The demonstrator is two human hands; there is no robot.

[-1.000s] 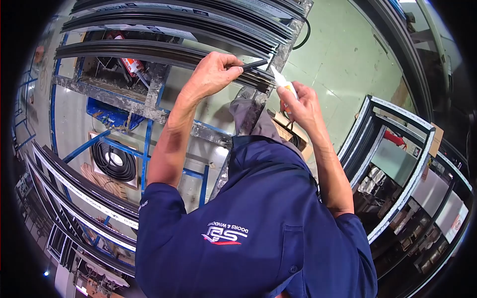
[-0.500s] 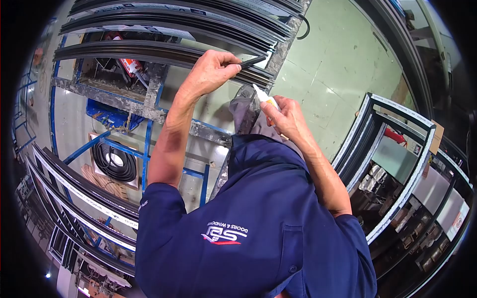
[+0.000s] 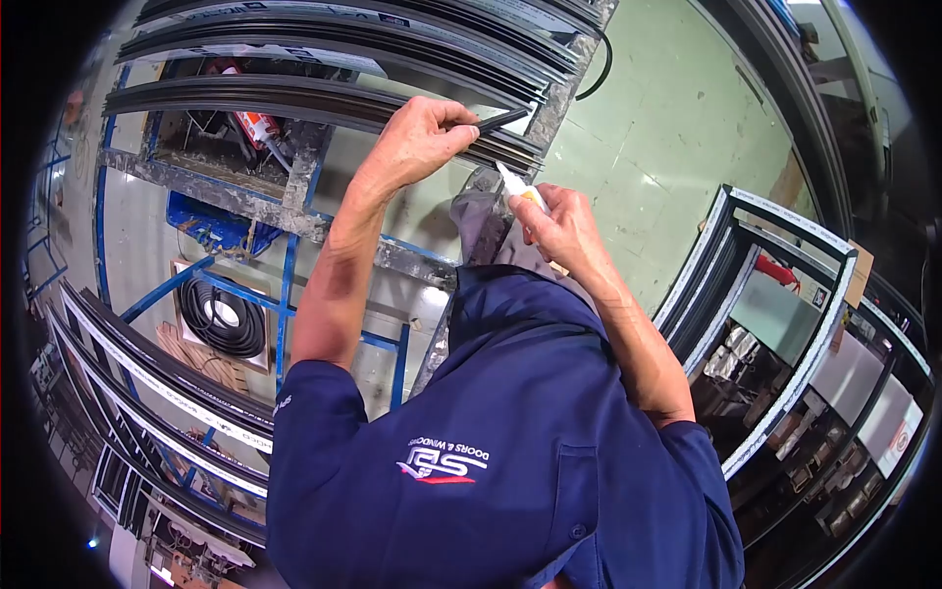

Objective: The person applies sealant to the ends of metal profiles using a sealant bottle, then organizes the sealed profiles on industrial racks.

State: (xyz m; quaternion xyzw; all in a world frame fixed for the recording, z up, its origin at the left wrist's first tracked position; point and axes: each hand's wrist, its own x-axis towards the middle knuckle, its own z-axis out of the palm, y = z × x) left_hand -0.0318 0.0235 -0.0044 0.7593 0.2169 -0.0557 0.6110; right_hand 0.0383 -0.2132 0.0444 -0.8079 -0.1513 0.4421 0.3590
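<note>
My left hand (image 3: 420,139) pinches a short black strip (image 3: 502,122) that points right, over the end of a dark profile (image 3: 245,96) lying across the bench. My right hand (image 3: 561,228) is closed around a small white bottle (image 3: 522,188) with an orange-yellow label. The bottle's pointed nozzle is aimed up and left, a little below the profile's end and apart from the strip. My right palm hides the lower part of the bottle.
More dark profiles (image 3: 392,44) lie at the top. A red and white tube (image 3: 257,128) rests in an opening of the bench frame (image 3: 235,200). Coiled black gasket (image 3: 224,316) is at lower left. Black window frames (image 3: 834,294) stand at the right.
The bottle in my right hand has shifted slightly up and left, with its tip nearer the profile's end. My left hand keeps its pinch almost unmoved.
</note>
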